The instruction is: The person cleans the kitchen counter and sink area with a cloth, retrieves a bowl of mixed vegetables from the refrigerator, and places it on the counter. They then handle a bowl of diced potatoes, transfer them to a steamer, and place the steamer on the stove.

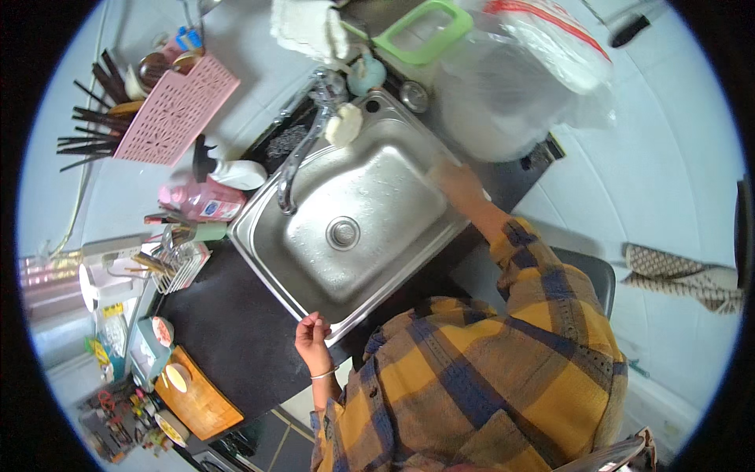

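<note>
A stainless steel sink (407, 210) with water drops and a round drain strainer (342, 233) lies before me. My right hand (457, 183), blurred, is over the sink's right rim; a small white bit shows beside it, and whether it holds anything cannot be told. By the sink's near left corner is my left hand (312, 336), its fingers curled together with nothing visible in them, a bracelet on the wrist. The chrome faucet (298, 156) reaches over the basin from the back left, with a pale, scalloped piece (344, 125) near its base.
A pink perforated basket (177, 112) of utensils, a white spray bottle (239, 174) and a pink bottle (206, 199) stand at left. Farther down that counter lies a wooden cutting board (200, 401) with a bowl (177, 377). Plastic bags (501, 94) occupy the back right.
</note>
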The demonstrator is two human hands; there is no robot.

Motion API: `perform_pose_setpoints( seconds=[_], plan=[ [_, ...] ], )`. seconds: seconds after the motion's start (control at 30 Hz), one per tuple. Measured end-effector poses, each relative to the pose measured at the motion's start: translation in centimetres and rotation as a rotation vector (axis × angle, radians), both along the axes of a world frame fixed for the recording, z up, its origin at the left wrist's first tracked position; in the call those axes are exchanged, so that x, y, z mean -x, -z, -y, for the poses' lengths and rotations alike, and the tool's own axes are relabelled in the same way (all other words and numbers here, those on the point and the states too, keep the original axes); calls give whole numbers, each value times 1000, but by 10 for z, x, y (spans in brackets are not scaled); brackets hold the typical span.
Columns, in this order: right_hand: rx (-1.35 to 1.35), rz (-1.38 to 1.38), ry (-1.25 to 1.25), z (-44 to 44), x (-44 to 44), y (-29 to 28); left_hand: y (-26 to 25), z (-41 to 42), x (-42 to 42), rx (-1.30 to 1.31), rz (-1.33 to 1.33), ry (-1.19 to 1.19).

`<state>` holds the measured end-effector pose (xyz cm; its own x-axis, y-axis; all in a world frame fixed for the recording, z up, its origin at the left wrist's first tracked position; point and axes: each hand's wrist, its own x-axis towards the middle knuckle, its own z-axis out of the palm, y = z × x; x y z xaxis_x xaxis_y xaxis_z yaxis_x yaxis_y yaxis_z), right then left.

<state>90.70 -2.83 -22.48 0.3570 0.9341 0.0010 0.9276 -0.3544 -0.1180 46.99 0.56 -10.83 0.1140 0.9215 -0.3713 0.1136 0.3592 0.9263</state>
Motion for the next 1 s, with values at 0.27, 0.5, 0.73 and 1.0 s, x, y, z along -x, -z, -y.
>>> perform_pose_setpoints(
  seconds=[0.27, 0.5, 0.73, 1.0],
  plan=[
    [-228, -345, 377, 91, -23, 22, -4, -21, -13, 3, -10, 158],
    [-278, 109, 425, 85, -66, 13, -5, -16, -13, 18, -39, 224],
    [-283, -85, 247, 126, 19, 7, -9, 4, 0, 30, -66, 125],
    [-468, -498, 174, 124, 62, -70, 0, 27, 45, 19, -18, -230]
  ],
)
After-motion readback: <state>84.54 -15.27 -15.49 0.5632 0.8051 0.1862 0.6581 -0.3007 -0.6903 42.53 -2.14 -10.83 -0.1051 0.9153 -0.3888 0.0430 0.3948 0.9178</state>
